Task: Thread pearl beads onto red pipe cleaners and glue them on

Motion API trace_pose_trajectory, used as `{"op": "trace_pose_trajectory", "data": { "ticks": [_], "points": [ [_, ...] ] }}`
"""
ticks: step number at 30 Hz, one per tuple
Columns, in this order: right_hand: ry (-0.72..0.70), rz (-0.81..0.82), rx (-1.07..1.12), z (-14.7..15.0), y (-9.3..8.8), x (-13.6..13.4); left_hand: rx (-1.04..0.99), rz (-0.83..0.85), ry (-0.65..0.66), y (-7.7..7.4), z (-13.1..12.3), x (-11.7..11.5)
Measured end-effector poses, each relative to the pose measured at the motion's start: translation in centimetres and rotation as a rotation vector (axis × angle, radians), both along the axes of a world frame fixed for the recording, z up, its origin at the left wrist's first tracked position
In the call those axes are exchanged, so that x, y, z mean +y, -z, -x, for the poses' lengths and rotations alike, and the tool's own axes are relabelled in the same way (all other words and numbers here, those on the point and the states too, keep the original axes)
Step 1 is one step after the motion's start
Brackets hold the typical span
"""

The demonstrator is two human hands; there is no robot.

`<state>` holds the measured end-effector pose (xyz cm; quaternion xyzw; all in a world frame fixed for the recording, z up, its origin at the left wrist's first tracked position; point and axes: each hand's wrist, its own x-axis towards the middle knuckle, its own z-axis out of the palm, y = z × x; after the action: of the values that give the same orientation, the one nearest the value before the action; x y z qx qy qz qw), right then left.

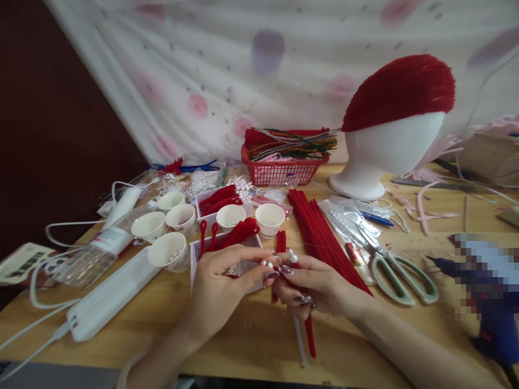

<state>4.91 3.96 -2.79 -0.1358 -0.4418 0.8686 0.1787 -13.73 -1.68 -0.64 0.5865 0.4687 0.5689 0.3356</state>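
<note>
Both hands meet above the front middle of the wooden table. My left hand (227, 278) pinches a small red piece with white pearls (266, 264) between thumb and fingertips. My right hand (310, 281) is closed on a red fuzzy stem (310, 337), whose lower end hangs below the fingers beside a thin pale strip (300, 340). Another large pearl (292, 256) shows above the right fingertips. Exactly how the red pieces join is hidden by the fingers. Behind the left hand is a white box (195, 265) of looped red stems.
Paper cups (168, 251) with beads, a power strip (109, 297) and a plastic bottle (87, 265) lie left. Red stems (324, 243), scissors (399, 275) and a blue tool (498, 329) lie right. Behind stand a red basket (284, 172) and a white head form (381, 154).
</note>
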Motion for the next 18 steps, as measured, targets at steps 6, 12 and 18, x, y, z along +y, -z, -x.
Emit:
{"op": "trace_pose_trajectory", "data": {
  "ticks": [6, 12, 18],
  "points": [
    [0.04, -0.163, -0.065, 0.17, 0.05, -0.58, -0.01, -0.017, 0.043, 0.18, 0.34, -0.62],
    [0.127, -0.338, -0.081, 0.32, -0.47, -0.61, -0.102, -0.026, 0.025, 0.21, 0.07, -0.49],
    [0.168, -0.424, -0.107, 0.24, -0.8, -0.55, -0.188, 0.047, -0.013, 0.59, -0.6, -0.44]
  ]
}}
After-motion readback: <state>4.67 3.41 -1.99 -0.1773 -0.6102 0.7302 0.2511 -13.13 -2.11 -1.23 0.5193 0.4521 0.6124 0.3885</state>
